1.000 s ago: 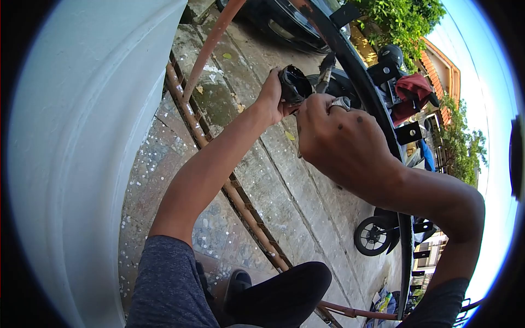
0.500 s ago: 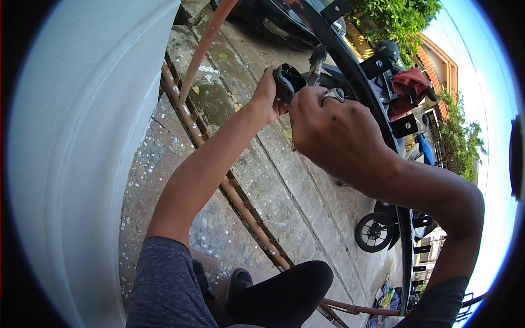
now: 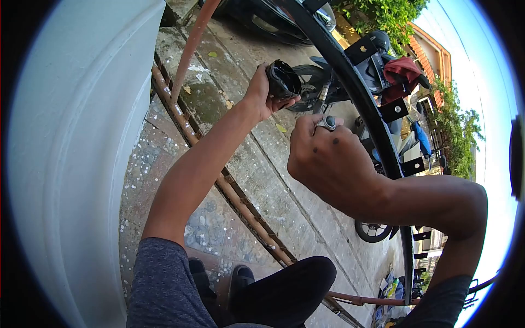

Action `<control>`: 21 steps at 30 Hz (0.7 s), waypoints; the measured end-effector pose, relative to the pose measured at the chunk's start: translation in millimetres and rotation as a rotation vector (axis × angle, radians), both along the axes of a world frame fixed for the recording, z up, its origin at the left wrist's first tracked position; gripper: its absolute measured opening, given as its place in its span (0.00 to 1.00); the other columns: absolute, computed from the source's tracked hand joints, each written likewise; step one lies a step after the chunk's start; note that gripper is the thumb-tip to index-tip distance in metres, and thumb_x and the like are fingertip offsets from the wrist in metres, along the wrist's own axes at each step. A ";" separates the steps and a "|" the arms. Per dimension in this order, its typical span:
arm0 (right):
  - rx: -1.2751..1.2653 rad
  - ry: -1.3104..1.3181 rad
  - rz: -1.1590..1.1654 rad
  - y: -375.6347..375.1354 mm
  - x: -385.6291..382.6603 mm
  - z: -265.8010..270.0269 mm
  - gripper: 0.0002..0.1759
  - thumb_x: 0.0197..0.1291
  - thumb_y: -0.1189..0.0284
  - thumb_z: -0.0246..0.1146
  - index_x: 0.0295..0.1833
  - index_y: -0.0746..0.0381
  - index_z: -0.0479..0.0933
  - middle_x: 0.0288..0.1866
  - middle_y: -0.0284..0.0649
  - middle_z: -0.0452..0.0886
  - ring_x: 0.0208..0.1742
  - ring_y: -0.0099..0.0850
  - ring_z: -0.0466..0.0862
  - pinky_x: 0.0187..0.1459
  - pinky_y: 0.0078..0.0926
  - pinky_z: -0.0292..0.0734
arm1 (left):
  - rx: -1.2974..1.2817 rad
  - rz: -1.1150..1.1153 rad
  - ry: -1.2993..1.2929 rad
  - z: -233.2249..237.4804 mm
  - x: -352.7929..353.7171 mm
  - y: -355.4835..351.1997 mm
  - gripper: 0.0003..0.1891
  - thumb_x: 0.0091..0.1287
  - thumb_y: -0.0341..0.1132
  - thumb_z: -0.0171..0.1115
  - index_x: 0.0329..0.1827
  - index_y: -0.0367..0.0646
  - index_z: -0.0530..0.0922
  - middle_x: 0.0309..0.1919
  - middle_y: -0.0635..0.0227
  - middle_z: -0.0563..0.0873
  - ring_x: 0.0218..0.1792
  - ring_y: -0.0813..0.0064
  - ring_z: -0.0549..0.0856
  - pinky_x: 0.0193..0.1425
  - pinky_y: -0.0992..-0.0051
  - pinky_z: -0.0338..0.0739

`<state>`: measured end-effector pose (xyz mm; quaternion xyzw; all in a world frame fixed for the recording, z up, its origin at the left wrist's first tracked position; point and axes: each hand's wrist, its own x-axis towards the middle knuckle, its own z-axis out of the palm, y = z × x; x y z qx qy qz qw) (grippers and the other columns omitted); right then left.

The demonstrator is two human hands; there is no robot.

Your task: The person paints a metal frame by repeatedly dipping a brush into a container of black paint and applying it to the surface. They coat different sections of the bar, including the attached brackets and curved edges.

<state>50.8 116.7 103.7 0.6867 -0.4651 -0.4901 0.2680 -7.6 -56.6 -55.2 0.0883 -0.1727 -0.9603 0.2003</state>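
Observation:
My left hand [image 3: 262,97] is wrapped round a small black cup [image 3: 284,80], its open top facing up and right, with dark wet-looking stuff inside. To its lower right, my right hand [image 3: 328,156], wearing a ring [image 3: 328,123], is closed round a brush [image 3: 323,94]. The brush's end sticks up beyond the fingers; its handle is mostly hidden by the hand. A curved black metal rail [image 3: 350,76] with short black tabs [image 3: 394,110] passes just beyond my right hand.
A white wall [image 3: 82,153] fills the left side. A rusty pipe [image 3: 240,202] crosses the ground, and a reddish bar [image 3: 191,49] rises from it. Beyond the rail stand a dark car [image 3: 262,19] and motorcycles [image 3: 373,228]. My knee [image 3: 306,279] is below.
My right hand and the brush have moved away from the cup, down and right in view. The cup in my left hand is now more fully visible, and the view has shifted slightly.

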 end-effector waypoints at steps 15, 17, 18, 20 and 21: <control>-0.042 -0.171 0.161 54.4 0.1 33.1 0.09 0.49 0.78 0.63 0.33 0.76 0.81 0.31 0.53 0.81 0.24 0.29 0.83 0.17 0.24 0.73 | -0.010 0.009 0.050 18.2 13.6 13.9 0.33 0.73 0.56 0.33 0.54 0.32 0.74 0.39 0.47 0.85 0.34 0.55 0.89 0.28 0.71 0.89; -0.059 -0.367 0.083 40.2 1.0 49.9 0.06 0.51 0.78 0.62 0.32 0.72 0.80 0.30 0.47 0.80 0.23 0.28 0.82 0.19 0.25 0.75 | 0.016 0.015 0.050 24.5 16.9 12.4 0.33 0.73 0.56 0.33 0.54 0.32 0.74 0.39 0.47 0.85 0.33 0.55 0.89 0.28 0.70 0.89; -0.130 -0.418 0.152 28.9 5.1 63.0 0.07 0.51 0.78 0.63 0.34 0.71 0.81 0.31 0.46 0.81 0.24 0.30 0.83 0.20 0.25 0.76 | 0.028 0.032 0.046 26.5 17.4 10.9 0.34 0.72 0.56 0.32 0.54 0.32 0.74 0.38 0.47 0.85 0.33 0.56 0.88 0.27 0.69 0.88; -0.260 -0.667 0.261 1.0 -1.4 82.3 0.09 0.55 0.77 0.64 0.41 0.68 0.82 0.33 0.44 0.83 0.28 0.30 0.85 0.23 0.26 0.78 | 0.011 0.054 0.037 23.7 12.5 3.6 0.34 0.72 0.57 0.32 0.53 0.32 0.74 0.37 0.47 0.85 0.32 0.57 0.88 0.27 0.68 0.88; -0.314 -0.868 0.301 -15.4 -10.4 92.1 0.10 0.59 0.76 0.66 0.45 0.66 0.82 0.35 0.42 0.84 0.31 0.29 0.85 0.27 0.26 0.79 | 0.002 0.065 0.034 22.1 10.1 -1.3 0.34 0.72 0.57 0.32 0.53 0.32 0.74 0.37 0.47 0.85 0.32 0.57 0.88 0.27 0.68 0.88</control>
